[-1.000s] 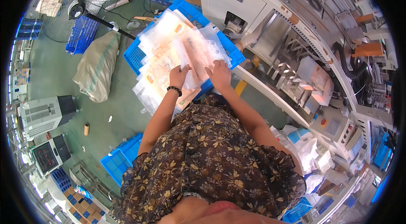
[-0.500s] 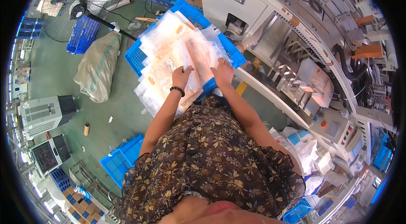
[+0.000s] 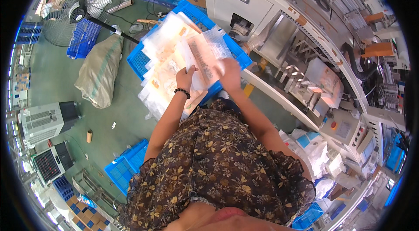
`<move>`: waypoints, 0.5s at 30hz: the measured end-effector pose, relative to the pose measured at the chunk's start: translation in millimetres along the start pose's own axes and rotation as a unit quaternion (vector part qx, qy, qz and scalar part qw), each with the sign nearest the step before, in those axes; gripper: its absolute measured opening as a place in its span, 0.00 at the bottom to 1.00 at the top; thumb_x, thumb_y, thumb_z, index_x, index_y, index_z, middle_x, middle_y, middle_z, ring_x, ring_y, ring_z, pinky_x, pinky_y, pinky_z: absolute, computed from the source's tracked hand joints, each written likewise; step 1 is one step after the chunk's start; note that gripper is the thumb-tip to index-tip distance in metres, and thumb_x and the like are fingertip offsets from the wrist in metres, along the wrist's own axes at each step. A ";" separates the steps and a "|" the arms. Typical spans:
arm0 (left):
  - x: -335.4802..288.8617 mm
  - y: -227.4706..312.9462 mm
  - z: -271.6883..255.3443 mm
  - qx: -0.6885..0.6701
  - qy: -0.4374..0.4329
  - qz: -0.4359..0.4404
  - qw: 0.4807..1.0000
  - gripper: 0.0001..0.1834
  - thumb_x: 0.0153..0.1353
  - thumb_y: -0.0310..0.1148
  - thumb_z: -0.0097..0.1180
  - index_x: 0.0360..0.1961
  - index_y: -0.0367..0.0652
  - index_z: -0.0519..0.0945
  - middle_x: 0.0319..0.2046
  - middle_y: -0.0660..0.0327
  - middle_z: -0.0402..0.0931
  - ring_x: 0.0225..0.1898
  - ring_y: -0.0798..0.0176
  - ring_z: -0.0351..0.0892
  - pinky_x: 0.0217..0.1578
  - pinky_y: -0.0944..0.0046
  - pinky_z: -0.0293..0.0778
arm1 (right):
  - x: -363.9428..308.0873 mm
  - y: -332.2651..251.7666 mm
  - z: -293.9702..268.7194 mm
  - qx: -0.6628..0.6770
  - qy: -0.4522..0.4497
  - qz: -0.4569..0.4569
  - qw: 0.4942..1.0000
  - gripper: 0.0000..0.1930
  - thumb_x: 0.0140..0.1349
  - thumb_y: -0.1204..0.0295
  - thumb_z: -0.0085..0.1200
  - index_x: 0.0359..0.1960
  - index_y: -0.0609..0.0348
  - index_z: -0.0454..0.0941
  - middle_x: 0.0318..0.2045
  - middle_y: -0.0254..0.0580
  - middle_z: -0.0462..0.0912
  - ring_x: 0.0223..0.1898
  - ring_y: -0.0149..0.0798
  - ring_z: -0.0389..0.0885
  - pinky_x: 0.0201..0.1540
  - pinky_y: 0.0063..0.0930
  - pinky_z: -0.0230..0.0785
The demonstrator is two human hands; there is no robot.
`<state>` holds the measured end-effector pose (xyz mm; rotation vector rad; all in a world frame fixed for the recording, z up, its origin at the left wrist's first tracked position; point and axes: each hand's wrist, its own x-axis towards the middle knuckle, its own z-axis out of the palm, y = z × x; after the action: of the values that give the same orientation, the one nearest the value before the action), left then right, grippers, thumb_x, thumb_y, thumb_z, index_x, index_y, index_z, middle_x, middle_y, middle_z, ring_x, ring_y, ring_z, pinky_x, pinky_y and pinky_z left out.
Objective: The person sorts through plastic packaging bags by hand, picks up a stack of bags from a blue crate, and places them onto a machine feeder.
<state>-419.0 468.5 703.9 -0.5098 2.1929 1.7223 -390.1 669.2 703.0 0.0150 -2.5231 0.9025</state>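
In front of me a pile of flat, translucent plastic bags [image 3: 163,71] with pale orange print covers a blue crate [image 3: 136,61]. My left hand [image 3: 185,80], with a dark beaded bracelet at its wrist, pinches the edge of a whitish plastic bag [image 3: 188,56] whose upper part stands a little off the pile. At the right side of the pile is my right hand [image 3: 229,75], smeared by motion, so its fingers do not show clearly. Close beside it lie a printed bag [image 3: 204,54] and clear bubble-textured plastic [image 3: 218,41].
A standing fan [image 3: 78,10] and a full woven sack [image 3: 102,71] are at the left. To the right runs a machine [image 3: 301,78] with metal arms and a printed bag on it. Another blue crate [image 3: 122,170] stands on the floor by my left side.
My right hand has lifted slightly off the bags' right edge and blurred. The whitish bag at my left hand has shifted left, baring more print on the bag beside it.
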 end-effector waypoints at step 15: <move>-14.1 27.8 17.8 -0.019 -0.057 -0.010 0.998 0.20 0.59 0.45 0.60 0.33 0.34 0.81 0.24 0.62 0.79 0.22 0.71 0.73 0.24 0.69 0.70 | -7.1 -48.5 -22.3 0.085 -0.104 -0.183 0.974 0.07 0.52 0.69 0.58 0.34 0.49 0.81 0.27 0.35 0.75 0.34 0.40 0.75 0.41 0.36 0.65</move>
<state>-418.8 493.1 730.0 -0.4299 2.0734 1.7404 -366.7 643.7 744.2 0.6391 -2.4984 0.9987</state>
